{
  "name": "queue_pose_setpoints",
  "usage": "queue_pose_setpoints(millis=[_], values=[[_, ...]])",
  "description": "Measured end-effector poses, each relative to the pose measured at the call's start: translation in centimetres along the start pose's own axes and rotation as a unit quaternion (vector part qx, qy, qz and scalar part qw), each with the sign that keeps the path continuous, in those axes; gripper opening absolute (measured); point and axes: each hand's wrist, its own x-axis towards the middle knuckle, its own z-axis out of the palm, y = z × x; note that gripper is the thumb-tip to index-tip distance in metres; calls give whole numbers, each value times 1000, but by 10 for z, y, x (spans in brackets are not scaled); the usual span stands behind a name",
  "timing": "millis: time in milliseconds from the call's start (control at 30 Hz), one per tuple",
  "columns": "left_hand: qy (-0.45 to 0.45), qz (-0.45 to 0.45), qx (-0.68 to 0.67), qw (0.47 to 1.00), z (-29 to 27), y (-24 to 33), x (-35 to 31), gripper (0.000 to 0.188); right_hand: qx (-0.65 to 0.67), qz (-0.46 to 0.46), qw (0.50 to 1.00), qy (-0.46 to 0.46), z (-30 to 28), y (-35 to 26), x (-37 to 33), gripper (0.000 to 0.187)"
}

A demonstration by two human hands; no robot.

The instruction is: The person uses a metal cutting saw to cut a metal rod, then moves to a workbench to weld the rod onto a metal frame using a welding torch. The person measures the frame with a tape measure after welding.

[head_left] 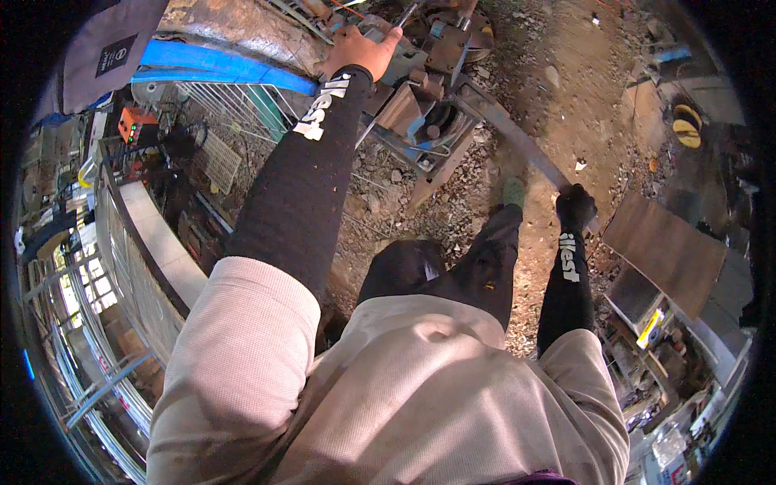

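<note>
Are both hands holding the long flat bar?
No: the right hand grips the long flat bar, while the left hand is away from it, by the metal machine.

- I'm in a metal workshop
- metal machine (445, 53) beside my left fingers (394, 37)
- long metal bar (525, 147) in my right fingers (572, 196)
- gritty dirt floor (566, 89) below both

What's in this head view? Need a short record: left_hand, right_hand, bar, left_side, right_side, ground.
left_hand: at the metal machine; exact grip unclear
right_hand: closed around the long flat metal bar near its lower end
bar: slants from beside the machine down to the right
left_side: blue beam, orange box with green lights
right_side: brown flat panel, yellow round pieces
ground: brown dirt, scattered debris
</note>
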Motion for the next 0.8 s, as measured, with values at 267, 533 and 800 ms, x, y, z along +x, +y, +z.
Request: queue_pose_setpoints(millis=[267,533,800], values=[[-32,-22,-33,999,-9,9,-4,115,40,92,995,-4,15,-25,-94,22],[-10,-14,-51,999,-3,8,-5,119,62,92,993,-44,8,-35,-121,22],[5,-35,-27,999,3,6,-13,107,127,-43,984,-115,5,9,-91,47]])
